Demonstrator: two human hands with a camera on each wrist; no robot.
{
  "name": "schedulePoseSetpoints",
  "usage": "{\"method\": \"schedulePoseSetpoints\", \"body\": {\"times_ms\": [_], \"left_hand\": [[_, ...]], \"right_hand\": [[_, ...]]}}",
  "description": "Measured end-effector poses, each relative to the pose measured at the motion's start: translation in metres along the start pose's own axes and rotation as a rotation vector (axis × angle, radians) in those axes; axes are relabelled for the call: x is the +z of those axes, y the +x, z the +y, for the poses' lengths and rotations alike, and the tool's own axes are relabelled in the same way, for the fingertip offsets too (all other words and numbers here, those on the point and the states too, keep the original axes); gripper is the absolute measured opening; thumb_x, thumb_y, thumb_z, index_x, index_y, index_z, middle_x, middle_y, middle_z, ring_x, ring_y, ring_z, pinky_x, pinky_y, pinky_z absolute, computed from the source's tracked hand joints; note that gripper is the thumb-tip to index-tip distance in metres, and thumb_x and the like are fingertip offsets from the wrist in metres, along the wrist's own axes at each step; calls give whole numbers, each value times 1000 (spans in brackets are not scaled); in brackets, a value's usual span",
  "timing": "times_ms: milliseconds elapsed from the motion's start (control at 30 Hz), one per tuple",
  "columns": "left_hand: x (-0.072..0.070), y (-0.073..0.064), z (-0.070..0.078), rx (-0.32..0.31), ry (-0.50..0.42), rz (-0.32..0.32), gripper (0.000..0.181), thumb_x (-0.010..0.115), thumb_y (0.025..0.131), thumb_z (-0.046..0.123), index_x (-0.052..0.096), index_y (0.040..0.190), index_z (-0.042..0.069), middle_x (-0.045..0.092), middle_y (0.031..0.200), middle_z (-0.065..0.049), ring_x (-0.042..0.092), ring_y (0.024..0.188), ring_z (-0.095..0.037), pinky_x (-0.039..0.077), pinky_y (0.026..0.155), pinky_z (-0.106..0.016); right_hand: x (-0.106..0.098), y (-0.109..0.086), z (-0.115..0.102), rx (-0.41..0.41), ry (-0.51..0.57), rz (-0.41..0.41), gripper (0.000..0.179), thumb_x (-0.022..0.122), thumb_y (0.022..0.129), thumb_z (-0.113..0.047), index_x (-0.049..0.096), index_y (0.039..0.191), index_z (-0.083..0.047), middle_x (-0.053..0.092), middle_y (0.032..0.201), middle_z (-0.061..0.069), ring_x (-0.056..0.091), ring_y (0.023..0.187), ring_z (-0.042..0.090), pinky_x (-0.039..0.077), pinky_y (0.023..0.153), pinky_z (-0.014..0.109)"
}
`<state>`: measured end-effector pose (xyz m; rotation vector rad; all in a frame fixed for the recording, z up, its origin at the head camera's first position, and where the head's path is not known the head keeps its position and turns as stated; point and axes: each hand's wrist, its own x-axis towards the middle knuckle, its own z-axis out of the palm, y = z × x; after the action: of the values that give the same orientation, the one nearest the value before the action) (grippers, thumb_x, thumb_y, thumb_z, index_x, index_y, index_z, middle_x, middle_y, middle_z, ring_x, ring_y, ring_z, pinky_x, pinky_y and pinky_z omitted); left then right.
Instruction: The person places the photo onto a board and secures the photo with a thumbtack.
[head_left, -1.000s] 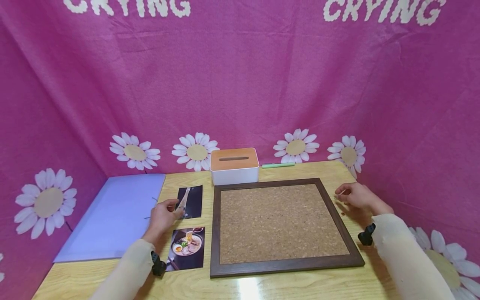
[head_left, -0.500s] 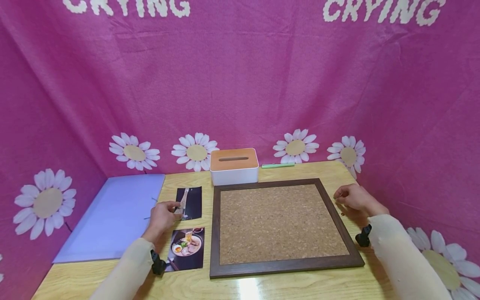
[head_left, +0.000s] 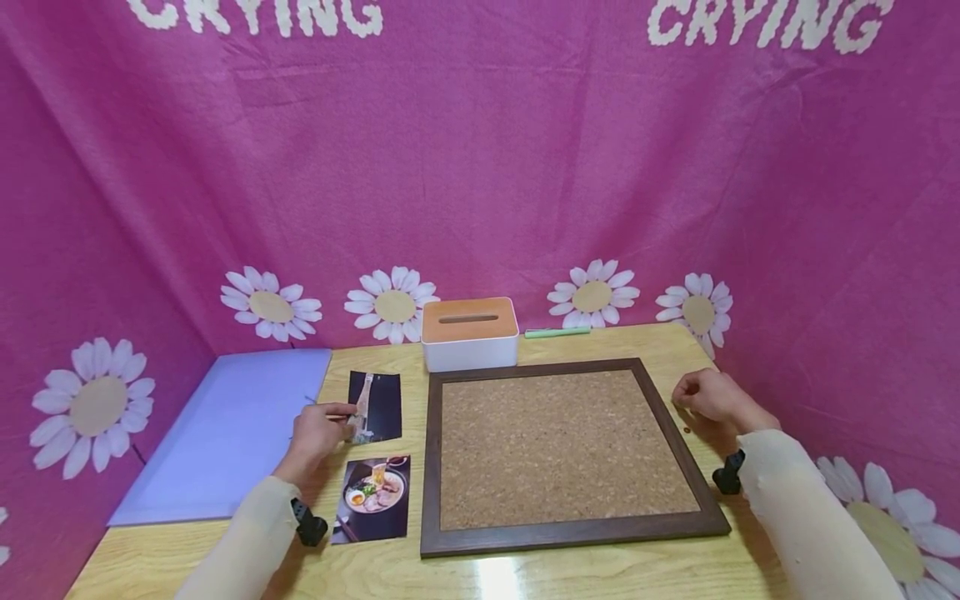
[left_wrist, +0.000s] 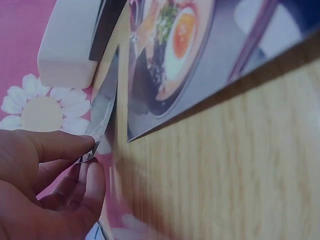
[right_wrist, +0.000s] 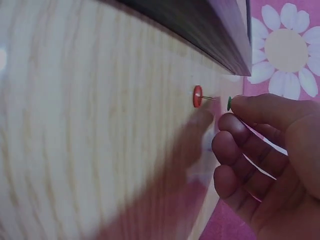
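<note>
My left hand (head_left: pixel 315 437) pinches the left edge of a dark photo (head_left: pixel 381 408) showing a pale tower-like shape. In the left wrist view, this photo's raised edge (left_wrist: pixel 102 117) sits between thumb and fingers. Nearer me lies a ramen photo (head_left: pixel 375 497). My right hand (head_left: pixel 716 396) is low over the table, right of the framed corkboard (head_left: pixel 562 450), fingers curled. In the right wrist view, a green thumbtack (right_wrist: pixel 229 103) shows at the thumb tip; whether the fingers grip it is hidden. A red thumbtack (right_wrist: pixel 198 96) rests on its side nearby, apart from the hand.
A white tissue box (head_left: pixel 470 353) with a wooden lid stands behind the corkboard's left corner. Beside it is a green pen-like stick (head_left: pixel 557 332). A pale blue folder (head_left: pixel 225 433) covers the table's left side. Pink floral cloth (head_left: pixel 480 167) hangs around the table.
My left hand has drawn the dark photo slightly left. My right hand has lowered a little over the last second, its fingers curling more, and now stays near the tacks.
</note>
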<state>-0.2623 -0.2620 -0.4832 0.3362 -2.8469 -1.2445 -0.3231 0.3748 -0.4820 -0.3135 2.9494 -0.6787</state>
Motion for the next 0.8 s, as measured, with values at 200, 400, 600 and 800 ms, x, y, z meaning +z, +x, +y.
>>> {"method": "schedulePoseSetpoints", "body": {"times_ms": [200, 400, 600, 800], "left_hand": [[-7, -3, -1, -4, -30, -28, 38, 69, 85, 6, 71, 122, 5, 70, 116, -21, 54, 93, -25, 41, 68, -24], [-12, -6, 2, 2, -140, -71, 38, 68, 89, 5, 67, 127, 4, 66, 126, -24, 60, 101, -24, 48, 72, -25], [-16, -9, 8, -32, -212, -117, 40, 65, 94, 8, 63, 134, 7, 64, 128, -24, 64, 105, -23, 52, 79, -29], [-18, -14, 13, -19, -212, -121, 42, 70, 92, 12, 64, 133, 9, 65, 130, -21, 65, 101, -18, 50, 75, -24]], "right_hand": [[-7, -4, -5, 17, 23, 12, 7, 64, 90, -11, 70, 88, -7, 66, 75, 0, 56, 68, 13, 43, 62, 29], [-16, -7, -13, -33, 9, 78, 6, 65, 88, -10, 69, 84, -10, 66, 76, 0, 55, 71, 13, 43, 65, 28], [-23, -8, -24, -59, -4, 126, 7, 67, 87, -11, 69, 80, -12, 65, 72, -3, 53, 70, 11, 41, 65, 28], [-27, -7, -37, -52, 81, 94, 5, 67, 91, -12, 67, 87, -9, 65, 71, 0, 57, 65, 9, 46, 59, 25]]}}
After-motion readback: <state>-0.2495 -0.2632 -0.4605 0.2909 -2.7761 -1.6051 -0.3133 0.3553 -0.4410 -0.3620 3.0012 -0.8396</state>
